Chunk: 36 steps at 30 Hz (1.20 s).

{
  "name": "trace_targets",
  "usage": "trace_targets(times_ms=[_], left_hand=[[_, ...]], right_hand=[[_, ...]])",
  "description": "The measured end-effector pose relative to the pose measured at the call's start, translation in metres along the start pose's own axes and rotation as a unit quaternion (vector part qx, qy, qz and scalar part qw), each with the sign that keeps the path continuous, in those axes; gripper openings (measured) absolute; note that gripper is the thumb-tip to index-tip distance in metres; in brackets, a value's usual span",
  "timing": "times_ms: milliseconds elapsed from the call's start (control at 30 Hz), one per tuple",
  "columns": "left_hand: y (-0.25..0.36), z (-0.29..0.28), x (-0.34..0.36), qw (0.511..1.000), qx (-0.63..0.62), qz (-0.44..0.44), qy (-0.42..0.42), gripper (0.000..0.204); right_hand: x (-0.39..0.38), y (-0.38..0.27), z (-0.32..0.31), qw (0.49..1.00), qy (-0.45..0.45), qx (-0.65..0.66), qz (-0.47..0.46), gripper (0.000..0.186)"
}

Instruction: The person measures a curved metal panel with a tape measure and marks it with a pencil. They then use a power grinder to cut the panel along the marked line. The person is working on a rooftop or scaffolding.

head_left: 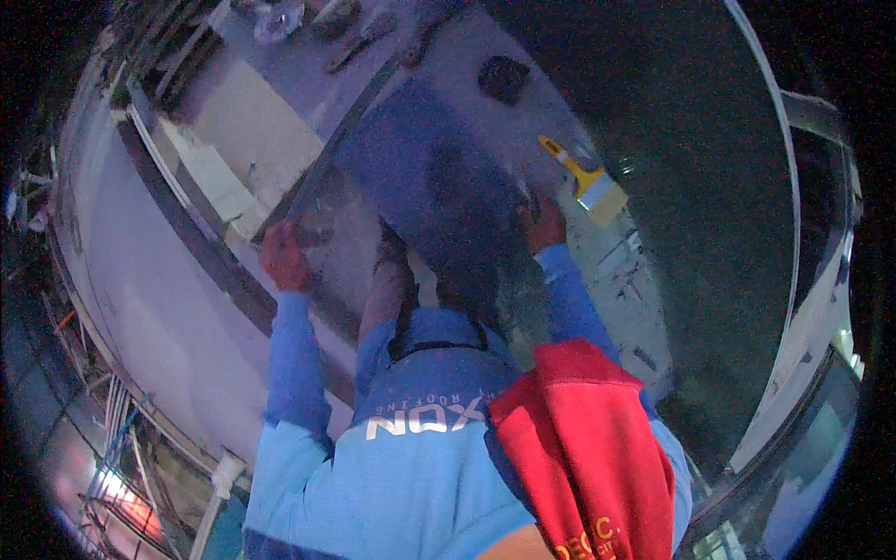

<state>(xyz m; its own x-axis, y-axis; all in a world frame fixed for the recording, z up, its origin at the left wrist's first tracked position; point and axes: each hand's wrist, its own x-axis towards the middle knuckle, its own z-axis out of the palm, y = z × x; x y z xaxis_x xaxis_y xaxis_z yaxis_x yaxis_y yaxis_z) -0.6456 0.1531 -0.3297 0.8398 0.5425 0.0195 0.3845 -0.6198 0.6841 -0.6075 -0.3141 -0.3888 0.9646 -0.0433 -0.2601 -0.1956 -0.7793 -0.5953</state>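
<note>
My left hand (286, 254) has its fingers bent at the lower end of a long dark straight edge (347, 127), beside pale cream boards (227, 177). My right hand (544, 222) is by the right side of a shaded blue-grey surface (392, 140), its fingers curled; what either hand grips is too dim to make out. A wide paintbrush (586, 182) with a yellow handle lies on a grey ledge just above and right of my right hand. A small black object (504, 79) sits farther up that ledge. A red cloth (579, 429) is draped at my right shoulder.
A broad dark surface (709, 233) bounded by a pale curved edge (787, 233) extends along the right. A pale grey band (149, 280) runs along the left, with cables and framing (121, 439) beyond it. Assorted small items (280, 23) lie at the top.
</note>
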Motion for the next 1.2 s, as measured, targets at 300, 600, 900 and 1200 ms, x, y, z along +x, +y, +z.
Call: trace_targets(times_ms=[300, 600, 900, 1200], left_hand=[[0.109, 0.000, 0.059, 0.974, -0.215, -0.046, -0.053, 0.022], [0.116, 0.111, 0.216, 0.907, -0.372, -0.137, -0.141, 0.028], [0.114, 0.116, 0.277, 0.822, -0.472, -0.221, -0.229, 0.022], [0.160, -0.061, 0.414, 0.863, -0.493, -0.039, -0.106, 0.023]], right_hand=[[0.021, -0.051, -0.014, 0.990, -0.046, -0.125, -0.041, 0.065], [0.161, -0.166, -0.003, 0.999, 0.012, -0.052, 0.012, 0.064], [0.240, -0.190, 0.056, 0.996, 0.079, -0.025, -0.024, 0.061], [0.255, -0.206, 0.092, 0.992, 0.101, 0.001, -0.072, 0.062]])
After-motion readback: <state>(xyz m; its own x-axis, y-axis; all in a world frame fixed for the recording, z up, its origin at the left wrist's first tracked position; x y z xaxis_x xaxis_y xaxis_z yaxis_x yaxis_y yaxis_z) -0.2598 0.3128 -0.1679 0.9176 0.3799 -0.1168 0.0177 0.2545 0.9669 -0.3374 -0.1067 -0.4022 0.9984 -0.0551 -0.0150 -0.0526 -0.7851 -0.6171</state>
